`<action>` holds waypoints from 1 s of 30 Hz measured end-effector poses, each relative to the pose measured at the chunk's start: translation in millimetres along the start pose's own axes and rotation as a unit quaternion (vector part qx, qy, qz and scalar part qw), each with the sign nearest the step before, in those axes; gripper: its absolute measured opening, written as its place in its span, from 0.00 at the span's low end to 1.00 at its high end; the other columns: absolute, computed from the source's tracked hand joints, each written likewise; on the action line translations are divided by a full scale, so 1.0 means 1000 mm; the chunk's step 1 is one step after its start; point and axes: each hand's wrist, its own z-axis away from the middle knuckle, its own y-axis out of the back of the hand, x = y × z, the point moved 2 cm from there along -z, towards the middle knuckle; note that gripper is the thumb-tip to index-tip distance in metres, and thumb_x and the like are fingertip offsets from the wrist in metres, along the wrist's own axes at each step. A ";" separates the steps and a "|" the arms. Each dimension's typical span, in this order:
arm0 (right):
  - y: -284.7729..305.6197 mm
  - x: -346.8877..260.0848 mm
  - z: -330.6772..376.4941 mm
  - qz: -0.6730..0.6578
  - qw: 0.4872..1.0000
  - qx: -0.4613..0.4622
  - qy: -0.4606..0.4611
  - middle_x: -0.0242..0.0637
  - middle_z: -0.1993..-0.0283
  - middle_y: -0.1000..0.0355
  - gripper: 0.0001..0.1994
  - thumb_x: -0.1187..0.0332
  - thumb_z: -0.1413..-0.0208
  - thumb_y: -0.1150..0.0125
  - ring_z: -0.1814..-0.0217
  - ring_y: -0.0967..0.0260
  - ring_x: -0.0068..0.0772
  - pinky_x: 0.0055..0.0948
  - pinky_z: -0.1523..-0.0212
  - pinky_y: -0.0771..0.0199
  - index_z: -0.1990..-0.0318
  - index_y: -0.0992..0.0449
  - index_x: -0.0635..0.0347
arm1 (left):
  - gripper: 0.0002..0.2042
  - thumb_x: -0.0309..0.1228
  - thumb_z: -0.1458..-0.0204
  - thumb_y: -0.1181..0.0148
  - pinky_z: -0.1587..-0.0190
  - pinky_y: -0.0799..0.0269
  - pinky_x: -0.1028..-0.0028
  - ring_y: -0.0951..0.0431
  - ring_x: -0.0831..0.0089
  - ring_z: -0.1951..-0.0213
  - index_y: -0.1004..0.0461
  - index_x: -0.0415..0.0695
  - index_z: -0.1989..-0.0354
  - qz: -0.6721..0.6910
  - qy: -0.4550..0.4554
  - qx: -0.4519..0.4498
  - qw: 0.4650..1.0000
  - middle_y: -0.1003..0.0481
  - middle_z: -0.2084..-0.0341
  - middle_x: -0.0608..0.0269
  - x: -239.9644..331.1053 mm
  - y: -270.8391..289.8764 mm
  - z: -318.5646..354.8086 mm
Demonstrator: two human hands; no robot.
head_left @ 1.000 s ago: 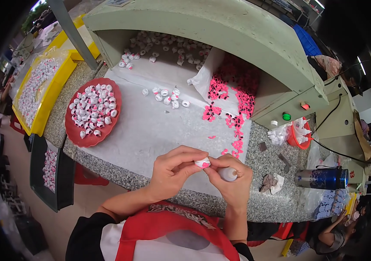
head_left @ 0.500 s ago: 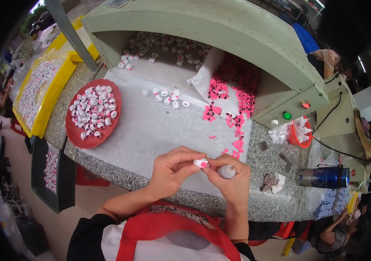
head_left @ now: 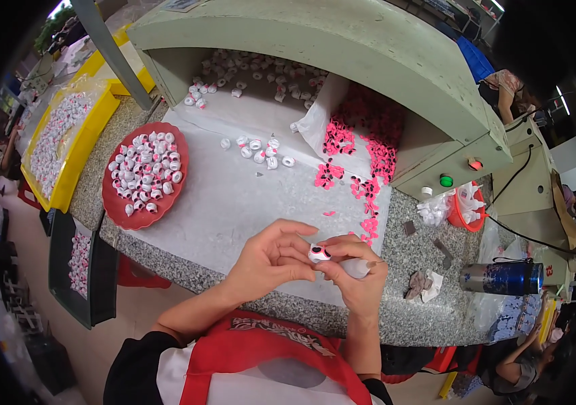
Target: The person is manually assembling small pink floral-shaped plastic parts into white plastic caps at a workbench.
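the right hand (head_left: 363, 290) pinches a small white piece (head_left: 317, 254) bearing pink-edged black ovals between thumb and finger, a pale bottle (head_left: 355, 268) also tucked in its grip. just beside the piece, at its nine o'clock, the left hand (head_left: 267, 260) is loosely parted; whether it touches cannot be told. from the piece, a red plate (head_left: 174, 194) of similar pieces sits at ten o'clock on the counter (head_left: 460, 310), pink bits (head_left: 381, 162) at one.

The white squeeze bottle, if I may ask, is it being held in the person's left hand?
No, the white squeeze bottle is in the right hand.
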 end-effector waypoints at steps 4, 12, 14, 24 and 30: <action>0.000 0.004 0.001 -0.106 0.991 -0.024 -0.074 0.40 0.66 0.30 0.08 0.82 0.63 0.37 0.71 0.32 0.22 0.17 0.77 0.32 0.71 0.25 0.66 | 0.10 0.15 0.57 0.44 0.64 0.27 0.78 0.25 0.71 0.65 0.32 0.33 0.64 -0.120 -0.052 -0.028 0.991 0.27 0.71 0.54 -0.002 -0.001 0.004; -0.007 0.014 0.005 -0.176 0.980 0.016 -0.096 0.42 0.65 0.30 0.09 0.82 0.62 0.37 0.73 0.32 0.23 0.17 0.77 0.32 0.70 0.27 0.66 | 0.09 0.17 0.55 0.45 0.65 0.27 0.77 0.24 0.73 0.67 0.32 0.34 0.64 -0.120 -0.068 -0.008 0.990 0.26 0.72 0.54 -0.007 0.002 0.007; -0.008 0.013 0.004 -0.172 0.979 0.031 -0.102 0.42 0.65 0.30 0.09 0.82 0.62 0.37 0.73 0.32 0.23 0.17 0.77 0.32 0.70 0.27 0.66 | 0.10 0.15 0.55 0.46 0.66 0.26 0.77 0.24 0.69 0.66 0.33 0.32 0.62 -0.086 -0.045 -0.003 0.995 0.27 0.70 0.51 -0.001 -0.001 0.005; -0.010 0.016 0.005 -0.166 0.983 -0.003 -0.083 0.41 0.66 0.31 0.10 0.83 0.63 0.37 0.72 0.32 0.23 0.17 0.76 0.32 0.69 0.27 0.66 | 0.10 0.16 0.55 0.46 0.65 0.26 0.77 0.24 0.70 0.67 0.32 0.35 0.62 -0.077 -0.064 0.017 0.995 0.26 0.72 0.53 -0.010 0.004 0.012; -0.012 0.015 0.001 -0.158 0.983 -0.003 -0.092 0.42 0.66 0.31 0.09 0.82 0.61 0.38 0.73 0.33 0.22 0.16 0.77 0.33 0.69 0.28 0.66 | 0.10 0.16 0.54 0.47 0.69 0.28 0.78 0.24 0.71 0.68 0.34 0.33 0.61 -0.083 -0.039 0.017 0.996 0.27 0.69 0.51 -0.003 0.003 0.009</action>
